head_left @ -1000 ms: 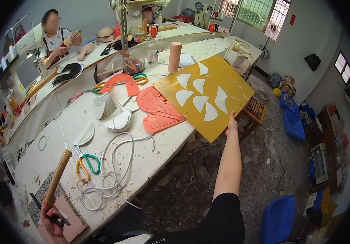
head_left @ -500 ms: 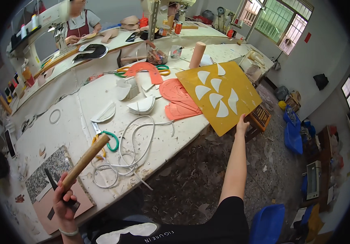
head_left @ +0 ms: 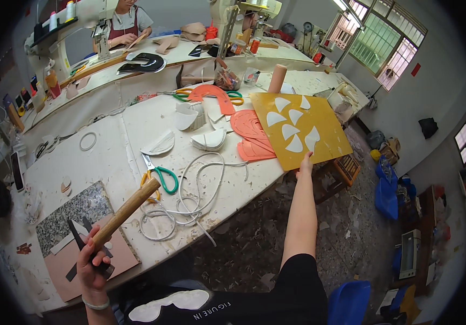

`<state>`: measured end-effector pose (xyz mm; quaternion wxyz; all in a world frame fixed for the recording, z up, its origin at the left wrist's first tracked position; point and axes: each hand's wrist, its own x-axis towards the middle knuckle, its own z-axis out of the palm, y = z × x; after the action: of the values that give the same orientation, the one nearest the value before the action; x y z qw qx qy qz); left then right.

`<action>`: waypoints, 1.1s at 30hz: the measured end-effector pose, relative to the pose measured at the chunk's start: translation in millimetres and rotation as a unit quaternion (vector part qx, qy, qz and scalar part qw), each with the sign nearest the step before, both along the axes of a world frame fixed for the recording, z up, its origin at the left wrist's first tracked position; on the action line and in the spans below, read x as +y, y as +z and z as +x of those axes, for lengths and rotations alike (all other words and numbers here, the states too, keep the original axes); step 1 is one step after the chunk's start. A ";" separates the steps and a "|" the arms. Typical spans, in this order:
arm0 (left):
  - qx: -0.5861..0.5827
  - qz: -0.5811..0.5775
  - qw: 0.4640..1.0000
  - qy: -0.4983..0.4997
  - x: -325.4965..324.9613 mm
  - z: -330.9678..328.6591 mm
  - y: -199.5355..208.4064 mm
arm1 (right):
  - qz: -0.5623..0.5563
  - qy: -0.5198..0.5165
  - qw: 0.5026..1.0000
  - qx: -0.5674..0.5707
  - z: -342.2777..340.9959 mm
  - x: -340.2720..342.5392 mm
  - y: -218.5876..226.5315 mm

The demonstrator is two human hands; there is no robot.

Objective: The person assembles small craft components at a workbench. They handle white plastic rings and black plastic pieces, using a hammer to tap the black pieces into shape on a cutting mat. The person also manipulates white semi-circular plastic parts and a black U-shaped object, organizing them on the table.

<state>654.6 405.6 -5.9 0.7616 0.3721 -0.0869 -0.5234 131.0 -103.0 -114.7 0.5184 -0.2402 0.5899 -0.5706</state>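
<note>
My left hand (head_left: 93,265) is closed around a hammer, close to its dark metal head. The pale wooden handle (head_left: 127,211) slants up and away to the right. Beneath the hammer lie a speckled stone slab (head_left: 95,203) and a pinkish-brown board (head_left: 60,279). With my right arm stretched out, my right hand (head_left: 305,166) grips the near edge of a yellow sheet (head_left: 330,122) at the table's edge. Several white curved pieces (head_left: 290,131) are spread over that sheet; one lies just beyond my right fingertips. My right thumb shows on top, while the other fingers are mostly hidden.
Scissors (head_left: 167,180) and loose white cord (head_left: 211,189) lie mid-table. Bundled white pieces (head_left: 209,140) and orange cut sheets (head_left: 252,130) sit farther back. A wooden stool (head_left: 346,170) stands under the yellow sheet. Across the bench, a person (head_left: 127,24) handles a piece beside a sewing machine.
The yellow sheet has turned slightly clockwise with my right hand at its near edge. My view has shifted a little, so the table appears farther right. The hammer stays in my left hand.
</note>
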 end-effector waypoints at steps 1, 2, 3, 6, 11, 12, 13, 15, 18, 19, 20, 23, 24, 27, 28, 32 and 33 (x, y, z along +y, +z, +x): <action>0.000 0.003 1.000 0.002 0.8 -0.4 0.3 | 0.031 -0.028 0.998 0.051 4.3 0.9 -1.5; -0.004 0.010 1.000 -0.007 0.5 -1.7 0.5 | 0.064 -0.055 0.991 0.103 6.8 1.6 -3.8; -0.009 0.018 1.000 -0.016 -1.3 -3.3 1.1 | 0.094 -0.080 0.980 0.155 6.8 1.8 -5.6; -0.038 0.045 0.997 -0.049 -13.1 -10.5 1.0 | 0.017 -0.141 0.910 0.389 -32.5 -2.7 -21.8; -0.049 0.070 0.994 -0.073 -14.7 -16.7 1.9 | -0.194 -0.059 0.800 0.565 53.2 70.0 47.4; -0.036 0.064 0.994 -0.082 -17.7 -21.1 2.9 | -0.243 -0.023 0.798 0.551 79.8 91.8 68.3; -0.047 0.075 0.992 -0.093 -20.4 -26.1 4.9 | -0.282 0.052 0.815 0.503 113.3 125.9 86.4; -0.080 0.100 0.985 -0.115 -25.7 -37.0 11.2 | -0.273 0.346 0.830 0.342 180.4 208.3 132.7; -0.153 0.094 0.966 -0.187 -34.3 -47.9 17.2 | -0.460 0.531 0.620 0.350 228.7 267.1 143.1; -0.156 0.091 0.962 -0.205 -38.8 -50.6 18.5 | -0.499 0.529 0.576 0.375 235.0 279.2 144.8; -0.157 0.092 0.961 -0.209 -40.1 -51.9 19.5 | -0.463 0.568 0.572 0.370 235.5 286.7 145.8; -0.167 0.089 0.956 -0.223 -40.8 -50.2 18.0 | -0.417 0.628 0.553 0.356 234.0 298.0 140.3; -0.170 0.086 0.955 -0.227 -39.5 -47.4 18.4 | -0.399 0.619 0.584 0.341 230.9 297.2 139.1; -0.174 0.076 0.959 -0.210 -38.4 -39.0 19.9 | -0.411 0.545 0.638 0.357 217.9 268.4 132.2; -0.170 0.074 0.962 -0.202 -42.6 -36.6 20.4 | -0.384 0.496 0.680 0.380 208.2 250.6 126.7; -0.206 0.084 0.962 -0.160 -55.3 -13.6 21.9 | -0.295 0.384 0.777 0.403 187.2 162.7 135.3; -0.218 0.077 0.960 -0.161 -62.6 -8.6 23.1 | -0.306 0.356 0.767 0.437 173.1 130.1 134.4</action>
<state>646.1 342.9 17.2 0.5992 0.5158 -0.2690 -0.5500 304.1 27.0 19.6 0.2697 -0.8022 0.4190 -0.3290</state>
